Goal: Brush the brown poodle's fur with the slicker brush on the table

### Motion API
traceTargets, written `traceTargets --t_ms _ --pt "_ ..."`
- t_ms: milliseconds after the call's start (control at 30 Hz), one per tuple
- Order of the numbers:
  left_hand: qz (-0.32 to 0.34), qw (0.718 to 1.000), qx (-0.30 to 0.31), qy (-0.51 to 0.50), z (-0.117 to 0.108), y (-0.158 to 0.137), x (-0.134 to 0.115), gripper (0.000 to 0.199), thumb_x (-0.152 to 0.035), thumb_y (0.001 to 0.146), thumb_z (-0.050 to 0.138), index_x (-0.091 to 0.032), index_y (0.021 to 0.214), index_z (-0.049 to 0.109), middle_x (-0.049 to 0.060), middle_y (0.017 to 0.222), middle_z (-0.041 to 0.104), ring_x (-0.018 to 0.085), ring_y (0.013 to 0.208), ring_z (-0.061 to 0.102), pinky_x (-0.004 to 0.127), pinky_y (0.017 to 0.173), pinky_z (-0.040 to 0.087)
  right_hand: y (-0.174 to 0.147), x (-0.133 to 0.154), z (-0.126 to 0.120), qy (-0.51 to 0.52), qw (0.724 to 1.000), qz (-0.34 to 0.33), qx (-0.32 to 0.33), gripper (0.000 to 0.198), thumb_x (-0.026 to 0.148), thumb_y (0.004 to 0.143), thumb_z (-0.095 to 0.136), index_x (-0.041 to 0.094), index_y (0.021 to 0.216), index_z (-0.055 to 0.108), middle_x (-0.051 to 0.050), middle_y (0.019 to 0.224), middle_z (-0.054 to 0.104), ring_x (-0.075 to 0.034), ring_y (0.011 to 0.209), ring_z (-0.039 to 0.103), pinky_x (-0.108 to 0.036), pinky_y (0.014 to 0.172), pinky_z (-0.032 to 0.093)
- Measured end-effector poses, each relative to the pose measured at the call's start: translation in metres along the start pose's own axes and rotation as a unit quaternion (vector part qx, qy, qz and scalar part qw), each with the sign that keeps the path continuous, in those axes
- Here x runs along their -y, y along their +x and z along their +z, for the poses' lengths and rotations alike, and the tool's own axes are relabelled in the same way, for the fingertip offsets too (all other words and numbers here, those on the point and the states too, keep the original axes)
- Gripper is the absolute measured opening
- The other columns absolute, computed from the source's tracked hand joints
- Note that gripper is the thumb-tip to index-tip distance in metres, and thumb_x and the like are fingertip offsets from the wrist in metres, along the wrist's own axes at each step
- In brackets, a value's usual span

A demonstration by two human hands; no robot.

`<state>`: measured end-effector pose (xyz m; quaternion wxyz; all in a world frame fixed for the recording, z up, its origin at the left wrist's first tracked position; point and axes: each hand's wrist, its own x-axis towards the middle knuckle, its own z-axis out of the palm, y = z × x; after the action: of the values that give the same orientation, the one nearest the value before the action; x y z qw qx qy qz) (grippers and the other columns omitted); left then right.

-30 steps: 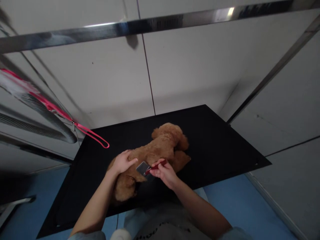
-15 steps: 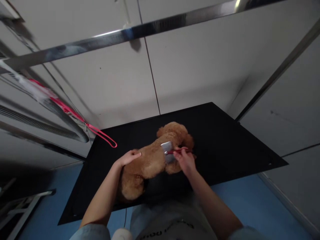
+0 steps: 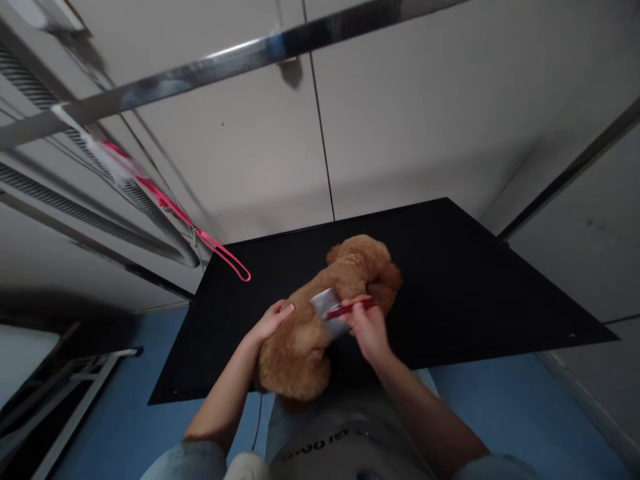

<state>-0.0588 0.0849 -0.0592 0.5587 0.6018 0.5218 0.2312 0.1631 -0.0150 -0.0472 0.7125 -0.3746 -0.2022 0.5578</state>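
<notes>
A curly brown dog (image 3: 300,333) is on the black grooming table (image 3: 465,287), its head toward the far right and its rump near the front edge. My left hand (image 3: 273,321) lies on the dog's back near the hindquarters, open, with its thumb stretched along the fur and the other fingers partly hidden. In my right hand (image 3: 367,327) is the dark red handle of a slicker brush (image 3: 326,305), gripped between thumb and fingers. The brush's grey head, a little blurred, lies against the dog's near side.
A metal bar (image 3: 240,57) spans above the table. From it a pink loop leash (image 3: 225,257) hangs over the far left corner, beside a grey ribbed hose (image 3: 150,243). White wall panels (image 3: 400,127) stand behind. A metal frame (image 3: 90,393) is at the lower left.
The brush has shifted left along the dog's side and tilted. The dog's rear has swung nearer the front edge, my left hand staying on its back. The whole view has shifted slightly.
</notes>
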Motion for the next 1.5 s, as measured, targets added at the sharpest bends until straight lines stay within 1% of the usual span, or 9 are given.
traceTargets --t_ms 133,300,433,633,800,967,1133,1267,1500 --pt "0.034 0.998 -0.045 0.0 0.008 -0.011 0.003 0.048 -0.057 0.075 0.053 -0.012 0.093 0.059 0.004 0.082 0.064 0.017 0.075 0.058 0.027 0.07 0.045 0.009 -0.008 0.017 -0.052 0.983 0.133 0.114 0.033 0.042 0.071 0.068 0.018 0.083 0.049 -0.002 0.073 0.068 -0.009 0.042 0.057 -0.02 0.043 0.046" --pt "0.04 0.991 -0.124 -0.016 0.012 -0.027 0.009 0.054 -0.059 0.081 0.04 -0.013 0.1 0.063 0.007 0.096 0.067 0.023 0.096 0.059 0.035 0.088 0.042 0.039 0.02 0.01 -0.097 0.989 -0.083 -0.076 0.026 0.041 0.075 0.063 0.018 0.082 0.052 0.0 0.073 0.068 -0.007 0.046 0.056 -0.017 0.044 0.044" --pt "-0.003 0.985 -0.143 -0.092 0.022 -0.034 0.009 0.066 -0.06 0.085 0.021 -0.012 0.106 0.062 0.009 0.099 0.068 0.024 0.096 0.061 0.039 0.089 0.044 0.024 0.014 0.021 -0.152 0.976 0.051 0.148 0.027 0.042 0.074 0.063 0.018 0.082 0.054 -0.001 0.07 0.068 -0.009 0.042 0.055 -0.019 0.04 0.041" --pt "0.086 0.982 -0.144 0.087 0.039 -0.049 0.02 0.055 -0.054 0.081 0.043 -0.013 0.113 0.057 0.012 0.111 0.063 0.025 0.105 0.057 0.039 0.094 0.041 0.058 0.041 0.02 -0.184 0.977 -0.097 -0.04 0.027 0.042 0.074 0.062 0.018 0.077 0.05 0.002 0.068 0.064 -0.005 0.041 0.047 -0.016 0.041 0.037" --pt "0.128 0.951 -0.194 0.206 0.063 -0.069 0.025 0.088 -0.047 0.06 0.071 -0.015 0.134 0.036 0.015 0.123 0.053 0.031 0.114 0.05 0.046 0.098 0.037 0.054 0.042 0.025 -0.233 0.962 0.026 0.136 0.024 0.042 0.078 0.055 0.019 0.078 0.05 0.002 0.063 0.063 -0.006 0.036 0.042 -0.018 0.035 0.031" --pt "0.1 0.935 -0.224 0.257 0.081 -0.085 0.022 0.108 -0.046 0.06 0.072 -0.015 0.144 0.012 0.02 0.135 0.041 0.035 0.124 0.041 0.052 0.101 0.034 0.046 0.037 0.034 -0.259 0.96 -0.108 0.0 0.012 0.03 0.079 0.055 0.021 0.084 0.05 0.004 0.063 0.06 -0.006 0.042 0.044 -0.018 0.04 0.034" --pt "0.067 0.938 -0.245 0.236 0.087 -0.091 0.027 0.121 -0.046 0.058 0.073 -0.017 0.145 -0.005 0.021 0.132 0.042 0.038 0.12 0.044 0.054 0.094 0.04 0.044 0.035 0.036 -0.291 0.946 0.005 0.142 0.01 0.03 0.078 0.055 0.021 0.081 0.052 0.004 0.06 0.06 -0.009 0.043 0.046 -0.02 0.04 0.035" --pt "0.082 0.931 -0.243 0.259 0.085 -0.09 0.03 0.121 -0.051 0.057 0.071 -0.017 0.145 -0.005 0.019 0.136 0.038 0.038 0.124 0.039 0.054 0.1 0.037 0.051 0.047 0.032 -0.306 0.939 -0.157 -0.03 0.009 0.028 0.077 0.055 0.022 0.08 0.051 0.003 0.068 0.059 -0.011 0.059 0.055 -0.021 0.054 0.044" --pt "0.256 0.865 -0.235 0.363 0.1 -0.11 0.057 0.063 -0.033 0.073 0.061 -0.023 0.132 0.042 0.014 0.135 0.044 0.034 0.125 0.039 0.054 0.099 0.036 0.038 0.037 0.03 -0.29 0.953 -0.016 0.084 0.009 0.032 0.078 0.053 0.023 0.082 0.052 0.003 0.059 0.059 -0.011 0.043 0.047 -0.022 0.04 0.037"
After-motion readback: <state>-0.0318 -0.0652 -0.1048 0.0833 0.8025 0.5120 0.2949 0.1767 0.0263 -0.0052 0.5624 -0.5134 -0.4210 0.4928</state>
